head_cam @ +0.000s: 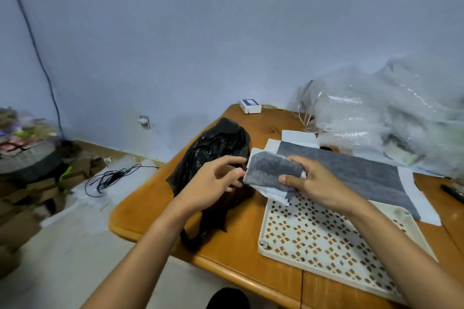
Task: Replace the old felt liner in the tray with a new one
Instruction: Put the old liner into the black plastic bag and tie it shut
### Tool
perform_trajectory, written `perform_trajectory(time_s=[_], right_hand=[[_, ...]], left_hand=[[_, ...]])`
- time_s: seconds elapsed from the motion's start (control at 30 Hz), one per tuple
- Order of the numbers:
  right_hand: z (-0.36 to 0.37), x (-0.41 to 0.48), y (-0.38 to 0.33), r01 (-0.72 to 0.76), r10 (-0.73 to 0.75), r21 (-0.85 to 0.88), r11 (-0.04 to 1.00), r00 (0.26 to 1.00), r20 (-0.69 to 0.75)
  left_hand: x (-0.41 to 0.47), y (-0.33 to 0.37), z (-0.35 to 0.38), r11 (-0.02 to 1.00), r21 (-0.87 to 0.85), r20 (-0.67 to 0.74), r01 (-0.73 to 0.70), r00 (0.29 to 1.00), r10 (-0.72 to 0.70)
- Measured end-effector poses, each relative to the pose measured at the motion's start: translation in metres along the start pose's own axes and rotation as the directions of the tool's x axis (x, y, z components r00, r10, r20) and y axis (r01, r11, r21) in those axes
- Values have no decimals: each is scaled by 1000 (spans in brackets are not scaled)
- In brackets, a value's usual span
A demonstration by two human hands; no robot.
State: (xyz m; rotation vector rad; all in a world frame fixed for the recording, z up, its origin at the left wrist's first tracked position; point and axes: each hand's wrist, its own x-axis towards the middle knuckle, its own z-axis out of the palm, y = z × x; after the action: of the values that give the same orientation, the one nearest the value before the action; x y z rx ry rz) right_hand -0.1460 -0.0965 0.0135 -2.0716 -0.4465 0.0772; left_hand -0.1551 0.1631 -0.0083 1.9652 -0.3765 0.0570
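My right hand (312, 182) grips a folded grey felt liner (270, 170) with white backing, held above the table's middle. My left hand (216, 180) is beside the liner's left edge, fingers curled; its fingertips seem to touch that edge over a black plastic bag (216, 148). A white perforated tray (313, 238) lies bare on the table in front of me, under my right forearm. A flat grey felt sheet (364, 175) on white paper lies just behind the tray.
The wooden table (238, 253) has a rounded front edge. A heap of clear bubble wrap (391, 118) fills the back right. A small white box (249, 106) sits at the far edge. A black pen (452, 193) lies at right. Cable and cardboard clutter the floor at left.
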Motion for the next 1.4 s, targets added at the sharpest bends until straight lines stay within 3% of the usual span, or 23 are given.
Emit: perform_trajectory(time_s=[0.1, 0.2, 0.27, 0.33, 0.43, 0.53, 0.67, 0.77, 0.9, 1.03, 1.13, 1.27, 1.33, 1.4], right_hand=[[1, 4, 2, -17, 17, 5, 1000, 1000, -25], [4, 5, 2, -34, 35, 29, 999, 998, -47], [8, 8, 0, -34, 36, 42, 999, 998, -60], [14, 11, -4, -27, 29, 30, 999, 997, -69], [22, 14, -11, -35, 38, 49, 998, 997, -65], [28, 12, -15, -59, 65, 72, 996, 994, -87], [29, 7, -15, -71, 88, 158, 985, 991, -103], [28, 4, -19, -98, 131, 290, 952, 987, -96], [26, 7, -21, -140, 189, 391, 910, 978, -90], [28, 11, -24, -176, 251, 406, 897, 958, -138], [39, 10, -30, -171, 215, 286, 943, 968, -131], [64, 10, -39, -70, 62, -72, 995, 992, -112], [78, 13, -43, 54, -106, -334, 941, 985, -138], [94, 17, -48, 169, -326, -609, 775, 933, -155]], left_hand=[[-14, -27, -37, 989, 150, -253, -9, 966, 48], [-25, -59, -71, 899, 404, -443, 171, 896, 29], [-38, -70, -78, 818, 544, -358, 185, 933, 27], [-47, -74, -72, 771, 634, -172, 63, 983, 61], [-55, -66, -52, 711, 700, -13, -67, 994, 106], [-67, -58, -29, 719, 689, -21, -88, 990, 140], [-80, -62, -20, 664, 746, -75, 50, 997, 10], [-75, -62, -31, 720, 688, -148, 93, 989, 14], [-59, -47, -56, 955, 292, -276, 56, 961, 29], [-38, -7, -78, 982, 183, -399, -38, 910, 110], [-25, 22, -88, 989, 115, -396, -93, 909, 132], [-11, 44, -90, 993, 13, -371, -114, 922, 110], [-7, 52, -87, 992, -49, -366, -113, 926, 87], [-4, 59, -83, 988, -87, -352, -126, 932, 88]])
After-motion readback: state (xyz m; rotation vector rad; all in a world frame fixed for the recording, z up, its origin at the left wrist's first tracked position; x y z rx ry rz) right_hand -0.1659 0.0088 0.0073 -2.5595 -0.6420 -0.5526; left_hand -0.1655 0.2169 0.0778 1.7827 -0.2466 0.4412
